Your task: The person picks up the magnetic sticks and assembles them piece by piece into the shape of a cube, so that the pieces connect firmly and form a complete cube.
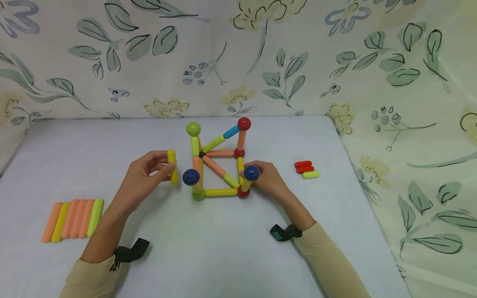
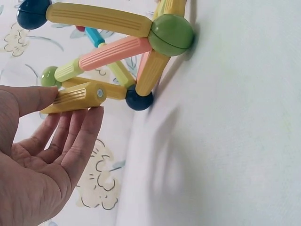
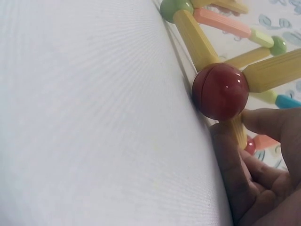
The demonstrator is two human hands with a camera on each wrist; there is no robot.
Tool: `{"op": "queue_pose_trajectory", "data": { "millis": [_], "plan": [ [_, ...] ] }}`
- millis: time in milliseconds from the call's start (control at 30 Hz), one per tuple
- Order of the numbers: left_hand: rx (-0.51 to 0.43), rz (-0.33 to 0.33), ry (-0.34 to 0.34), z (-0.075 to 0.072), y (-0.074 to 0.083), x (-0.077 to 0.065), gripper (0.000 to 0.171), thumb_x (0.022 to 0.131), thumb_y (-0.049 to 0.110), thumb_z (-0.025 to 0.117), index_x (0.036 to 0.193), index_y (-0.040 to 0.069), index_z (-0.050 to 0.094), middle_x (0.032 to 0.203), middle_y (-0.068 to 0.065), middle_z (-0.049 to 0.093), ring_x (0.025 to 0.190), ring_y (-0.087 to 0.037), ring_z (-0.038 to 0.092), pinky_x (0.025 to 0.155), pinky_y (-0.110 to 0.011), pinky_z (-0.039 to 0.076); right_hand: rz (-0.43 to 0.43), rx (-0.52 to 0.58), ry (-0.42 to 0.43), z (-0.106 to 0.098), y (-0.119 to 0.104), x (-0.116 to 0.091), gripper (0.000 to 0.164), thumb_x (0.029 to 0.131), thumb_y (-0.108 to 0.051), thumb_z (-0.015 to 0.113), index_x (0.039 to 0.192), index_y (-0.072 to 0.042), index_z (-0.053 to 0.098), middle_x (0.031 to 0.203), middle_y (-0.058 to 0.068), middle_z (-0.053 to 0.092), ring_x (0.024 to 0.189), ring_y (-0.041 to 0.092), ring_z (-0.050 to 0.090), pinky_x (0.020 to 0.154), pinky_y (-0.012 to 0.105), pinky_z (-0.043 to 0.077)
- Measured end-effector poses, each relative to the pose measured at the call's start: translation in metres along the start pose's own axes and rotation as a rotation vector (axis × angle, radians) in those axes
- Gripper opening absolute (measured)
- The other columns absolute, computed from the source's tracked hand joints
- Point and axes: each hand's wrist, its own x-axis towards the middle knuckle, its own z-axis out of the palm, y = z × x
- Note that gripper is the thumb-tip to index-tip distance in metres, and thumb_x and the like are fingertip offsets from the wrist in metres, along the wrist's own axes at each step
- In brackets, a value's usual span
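My left hand pinches a yellow magnetic stick between thumb and fingers, held just left of a structure of sticks and balls. In the left wrist view, the held stick's end shows a round metal spot, apart from the structure. My right hand is at the structure's right side, where thumb and fingers pinch a yellow base stick beside a red ball. Upright sticks carry a green ball, a red ball and two blue balls, the front-left one nearest my left hand.
At the left lies a row of long sticks in orange, yellow and green. Two short red sticks and a short green stick lie on the right. Floral cloth hangs behind the white table.
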Motion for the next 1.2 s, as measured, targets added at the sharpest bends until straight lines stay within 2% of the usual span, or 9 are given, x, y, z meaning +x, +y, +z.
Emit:
{"op": "queue_pose_trajectory", "data": {
  "millis": [333, 633, 767, 1000, 1133, 1200],
  "plan": [
    [-0.058, 0.003, -0.001, 0.004, -0.003, 0.0, 0.05, 0.106, 0.029, 0.068, 0.146, 0.002, 0.054, 0.128, -0.017, 0.064, 0.104, -0.006, 0.068, 0.084, -0.03, 0.064, -0.014, 0.013, -0.009, 0.002, 0.002, -0.001, 0.04, 0.097, -0.033, 0.079, 0.128, -0.009, 0.073, 0.124, 0.01, 0.074, 0.121, 0.029, 0.061, 0.111, 0.053, 0.05],
    [-0.052, 0.018, 0.043, 0.003, 0.0, -0.005, 0.049, 0.105, 0.029, 0.068, 0.145, 0.002, 0.055, 0.126, -0.014, 0.065, 0.103, -0.006, 0.069, 0.083, -0.028, 0.064, -0.016, 0.022, -0.006, 0.001, 0.0, -0.002, 0.04, 0.098, -0.032, 0.078, 0.129, -0.009, 0.073, 0.126, 0.01, 0.074, 0.124, 0.03, 0.061, 0.113, 0.055, 0.047],
    [-0.047, 0.056, 0.056, -0.006, 0.015, -0.008, 0.046, 0.105, 0.025, 0.068, 0.144, 0.003, 0.056, 0.124, -0.009, 0.067, 0.105, -0.006, 0.07, 0.083, -0.027, 0.064, -0.006, 0.031, -0.009, 0.0, -0.001, -0.001, 0.04, 0.099, -0.033, 0.077, 0.13, -0.009, 0.074, 0.127, 0.01, 0.074, 0.125, 0.029, 0.06, 0.113, 0.054, 0.048],
    [0.018, 0.09, 0.061, -0.029, 0.045, -0.005, 0.043, 0.104, 0.023, 0.07, 0.142, 0.005, 0.058, 0.122, -0.005, 0.067, 0.104, -0.006, 0.071, 0.082, -0.022, 0.062, 0.02, 0.029, -0.003, -0.002, -0.001, -0.001, 0.041, 0.098, -0.035, 0.077, 0.131, -0.011, 0.074, 0.126, 0.009, 0.074, 0.124, 0.029, 0.059, 0.11, 0.054, 0.049],
    [0.096, 0.138, 0.037, -0.029, 0.066, 0.0, 0.039, 0.102, 0.024, 0.073, 0.138, 0.012, 0.062, 0.123, -0.004, 0.069, 0.106, -0.007, 0.071, 0.084, -0.019, 0.06, 0.032, 0.042, 0.0, -0.001, 0.001, 0.0, 0.04, 0.098, -0.034, 0.077, 0.131, -0.011, 0.074, 0.124, 0.009, 0.074, 0.122, 0.029, 0.059, 0.107, 0.053, 0.051],
    [0.174, 0.199, 0.009, -0.025, 0.079, 0.005, 0.036, 0.101, 0.022, 0.075, 0.135, 0.014, 0.064, 0.122, -0.002, 0.07, 0.107, -0.008, 0.071, 0.086, -0.017, 0.059, 0.039, 0.049, -0.004, 0.001, 0.002, 0.0, 0.04, 0.097, -0.034, 0.078, 0.13, -0.011, 0.074, 0.123, 0.009, 0.074, 0.121, 0.029, 0.059, 0.107, 0.052, 0.052]
  ]
}}
